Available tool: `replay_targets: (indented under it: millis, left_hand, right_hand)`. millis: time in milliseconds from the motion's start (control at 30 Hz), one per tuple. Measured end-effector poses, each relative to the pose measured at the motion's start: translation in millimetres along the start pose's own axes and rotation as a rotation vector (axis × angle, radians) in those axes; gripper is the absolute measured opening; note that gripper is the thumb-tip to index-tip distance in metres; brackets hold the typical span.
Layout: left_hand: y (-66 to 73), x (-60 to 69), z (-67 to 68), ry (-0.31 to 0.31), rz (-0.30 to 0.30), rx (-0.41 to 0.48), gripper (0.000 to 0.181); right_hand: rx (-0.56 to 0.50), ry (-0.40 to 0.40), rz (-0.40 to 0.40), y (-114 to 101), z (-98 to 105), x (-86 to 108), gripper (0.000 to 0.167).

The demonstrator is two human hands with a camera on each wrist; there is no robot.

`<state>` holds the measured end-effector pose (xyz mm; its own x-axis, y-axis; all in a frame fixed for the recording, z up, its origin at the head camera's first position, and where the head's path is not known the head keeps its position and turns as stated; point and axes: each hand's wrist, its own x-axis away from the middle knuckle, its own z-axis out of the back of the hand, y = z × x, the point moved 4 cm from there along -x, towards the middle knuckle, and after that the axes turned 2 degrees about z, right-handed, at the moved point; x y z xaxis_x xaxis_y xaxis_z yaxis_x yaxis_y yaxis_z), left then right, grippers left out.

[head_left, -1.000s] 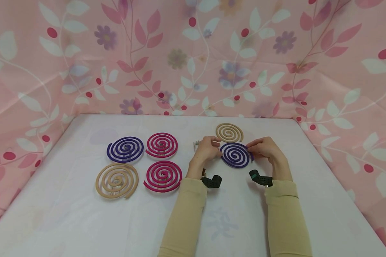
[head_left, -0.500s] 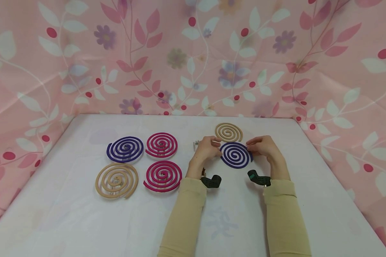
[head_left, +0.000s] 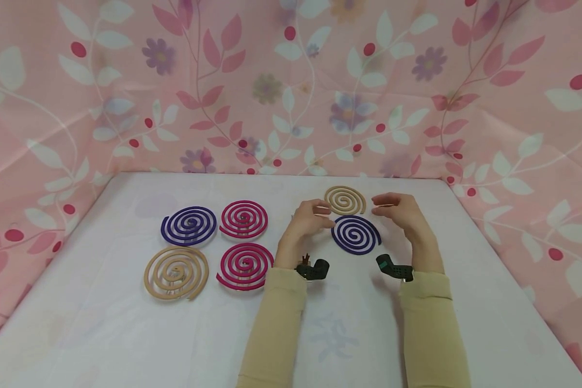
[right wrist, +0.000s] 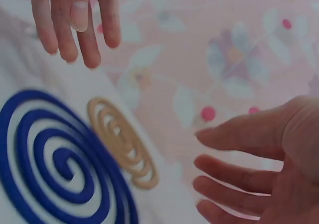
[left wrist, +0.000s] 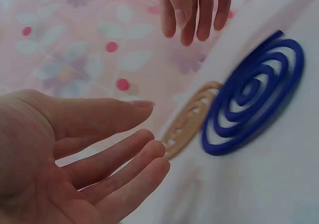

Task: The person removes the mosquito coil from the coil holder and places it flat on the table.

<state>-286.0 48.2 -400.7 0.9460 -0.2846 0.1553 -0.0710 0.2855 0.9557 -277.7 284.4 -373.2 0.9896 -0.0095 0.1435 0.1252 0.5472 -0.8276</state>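
Left hand (head_left: 306, 222) and right hand (head_left: 401, 214) have drawn off the blue coil (head_left: 354, 234), relaxed, holding nothing | blue coil unmoved, flat, right of centre on the desk (head_left: 364, 318), just nearer than the tan coil (head_left: 344, 200) | I judge four raised coils (head_left: 246, 263) at left finished, these two pending

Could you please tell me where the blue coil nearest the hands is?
In the head view, the blue coil lies right of centre, between the left hand and right hand, just in front of a tan coil.
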Motion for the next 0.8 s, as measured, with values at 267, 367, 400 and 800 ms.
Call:
replay_targets:
  millis: [267,367,400,800]
  left_hand:
    - [28.6,19.9,23.9,0.037,-0.096,0.103,0.051]
    - [35.1,28.8,28.6,0.038,-0.116,0.122,0.051]
    - [37.0,31.8,29.7,0.035,-0.122,0.132,0.052]
    - [14.2,96.3,91.1,0.055,-0.103,0.232,0.062]
  right_hand:
    - [-0.174,0.003,0.179,-38.7,9.5,17.9,0.052]
    - [-0.257,0.021,0.217,-53.1,5.4,25.3,0.053]
    - [-0.292,0.033,0.236,-58.8,2.9,27.5,0.053]
    - [-0.635,0.033,0.274,-114.8,-74.2,62.4,0.050]
